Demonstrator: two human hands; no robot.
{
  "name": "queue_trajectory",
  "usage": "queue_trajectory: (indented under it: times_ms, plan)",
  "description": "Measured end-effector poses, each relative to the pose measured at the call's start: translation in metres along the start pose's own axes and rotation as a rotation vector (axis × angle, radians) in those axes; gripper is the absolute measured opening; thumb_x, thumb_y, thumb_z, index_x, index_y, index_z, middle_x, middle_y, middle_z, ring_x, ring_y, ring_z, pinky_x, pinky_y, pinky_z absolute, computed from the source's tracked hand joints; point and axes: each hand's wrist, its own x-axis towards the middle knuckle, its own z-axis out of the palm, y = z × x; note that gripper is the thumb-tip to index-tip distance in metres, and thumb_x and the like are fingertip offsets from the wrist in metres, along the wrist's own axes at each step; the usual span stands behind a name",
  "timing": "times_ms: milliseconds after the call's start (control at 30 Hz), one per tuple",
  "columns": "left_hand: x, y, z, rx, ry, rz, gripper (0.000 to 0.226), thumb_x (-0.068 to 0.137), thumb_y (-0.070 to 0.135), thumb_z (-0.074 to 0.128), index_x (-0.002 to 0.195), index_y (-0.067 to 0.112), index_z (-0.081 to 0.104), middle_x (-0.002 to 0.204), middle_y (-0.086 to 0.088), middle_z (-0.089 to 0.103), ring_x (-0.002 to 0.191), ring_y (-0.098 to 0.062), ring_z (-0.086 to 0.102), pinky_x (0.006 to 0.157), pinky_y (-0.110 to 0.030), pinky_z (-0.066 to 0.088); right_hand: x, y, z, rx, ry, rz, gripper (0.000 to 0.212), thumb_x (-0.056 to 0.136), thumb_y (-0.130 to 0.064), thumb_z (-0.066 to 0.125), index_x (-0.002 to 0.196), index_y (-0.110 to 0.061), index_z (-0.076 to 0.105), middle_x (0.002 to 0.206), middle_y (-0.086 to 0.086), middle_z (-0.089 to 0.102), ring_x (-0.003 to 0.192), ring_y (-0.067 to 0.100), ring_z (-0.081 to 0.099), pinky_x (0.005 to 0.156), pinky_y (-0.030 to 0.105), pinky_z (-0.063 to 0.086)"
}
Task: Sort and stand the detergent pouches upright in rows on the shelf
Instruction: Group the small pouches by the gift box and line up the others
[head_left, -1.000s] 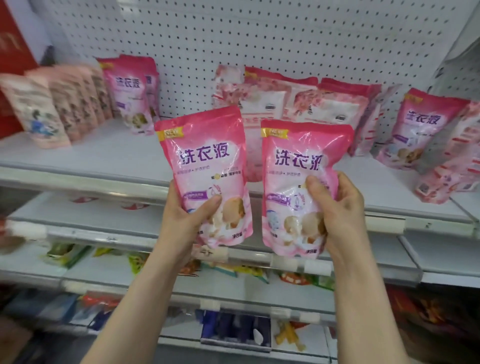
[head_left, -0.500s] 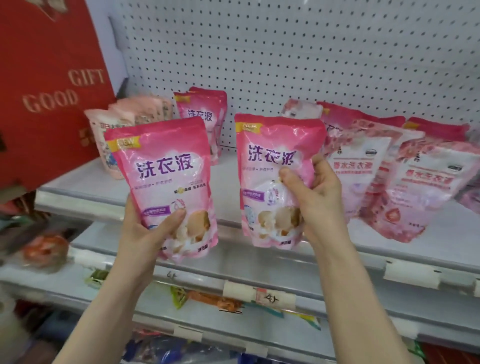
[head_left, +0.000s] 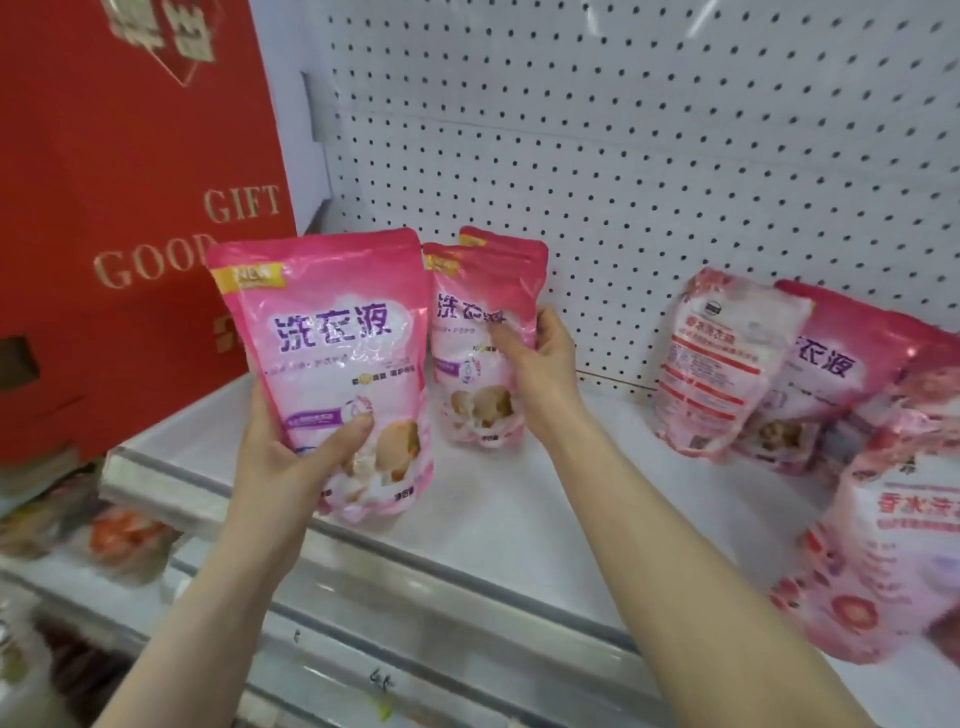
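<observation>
My left hand (head_left: 291, 457) grips a pink detergent pouch (head_left: 332, 332) upright above the front edge of the white shelf (head_left: 519, 519). My right hand (head_left: 535, 369) holds a second pink pouch (head_left: 467, 353), whose base rests on the shelf, right in front of another upright pink pouch (head_left: 514, 260) near the pegboard. Farther right, several pink pouches (head_left: 722, 364) lean in a loose cluster, and one large pouch (head_left: 893, 561) sits at the right edge.
A red gift box (head_left: 130, 208) stands at the left end of the shelf. The white pegboard wall (head_left: 675, 156) closes the back. Lower shelves (head_left: 130, 540) with blurred packets lie below. Bare shelf surface lies between the two groups of pouches.
Both hands carried their pouches left and toward the back. The right-hand pouch came down onto the shelf in front of the standing pouch. The view shifted left and closer.
</observation>
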Motion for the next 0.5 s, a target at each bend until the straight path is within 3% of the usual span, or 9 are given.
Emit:
queue_trajectory:
  times_ms: [100, 200, 267, 333, 400, 500]
  plan:
    - [0.012, -0.006, -0.003, 0.035, 0.009, -0.035, 0.087, 0.057, 0.026, 0.085, 0.134, 0.025, 0.045, 0.119, -0.002, 0.068, 0.104, -0.023, 0.068, 0.089, -0.052, 0.054, 0.010, 0.014, 0.007, 0.014, -0.018, 0.048, 0.019, 0.088, -0.011, 0.070, 0.098, -0.024, 0.062, 0.104, 0.005, 0.072, 0.095, 0.024, 0.070, 0.088, 0.045, 0.057]
    - [0.022, -0.011, -0.005, 0.046, 0.001, -0.069, 0.082, 0.062, 0.018, 0.085, 0.133, 0.025, 0.047, 0.116, 0.000, 0.069, 0.103, -0.022, 0.069, 0.090, -0.053, 0.053, 0.015, 0.007, -0.001, -0.080, -0.006, 0.023, 0.023, 0.087, -0.005, 0.069, 0.102, -0.019, 0.060, 0.091, -0.005, 0.070, 0.083, 0.009, 0.066, 0.078, 0.027, 0.056]
    - [0.027, -0.014, -0.005, 0.042, -0.002, -0.074, 0.078, 0.062, 0.016, 0.082, 0.132, 0.025, 0.048, 0.115, 0.001, 0.070, 0.103, -0.022, 0.069, 0.090, -0.053, 0.053, 0.018, -0.007, -0.011, -0.223, -0.046, -0.069, 0.034, 0.083, -0.005, 0.073, 0.112, -0.018, 0.059, 0.106, -0.003, 0.070, 0.093, 0.009, 0.065, 0.081, 0.023, 0.053]
    - [0.033, -0.017, -0.006, 0.034, -0.021, -0.078, 0.076, 0.062, 0.015, 0.080, 0.130, 0.028, 0.049, 0.116, 0.001, 0.070, 0.104, -0.022, 0.068, 0.090, -0.053, 0.053, 0.018, -0.027, -0.014, -0.443, -0.104, -0.166, 0.043, 0.079, -0.015, 0.078, 0.118, -0.021, 0.061, 0.114, -0.007, 0.067, 0.102, 0.010, 0.063, 0.086, 0.020, 0.051]
    - [0.038, -0.018, -0.005, 0.029, -0.039, -0.086, 0.077, 0.062, 0.013, 0.084, 0.127, 0.034, 0.050, 0.116, 0.003, 0.069, 0.104, -0.021, 0.068, 0.090, -0.052, 0.053, 0.017, -0.046, -0.009, -0.649, -0.140, -0.210, 0.045, 0.076, -0.033, 0.082, 0.116, -0.024, 0.065, 0.109, -0.012, 0.068, 0.099, 0.008, 0.063, 0.083, 0.017, 0.049]
    - [0.042, -0.018, -0.005, 0.029, -0.049, -0.098, 0.074, 0.061, 0.015, 0.085, 0.121, 0.040, 0.051, 0.115, 0.005, 0.070, 0.103, -0.019, 0.068, 0.091, -0.050, 0.053, 0.018, -0.068, 0.009, -0.929, -0.115, -0.304, 0.035, 0.079, -0.055, 0.071, 0.099, -0.027, 0.074, 0.092, -0.011, 0.073, 0.086, 0.008, 0.066, 0.080, 0.027, 0.052]
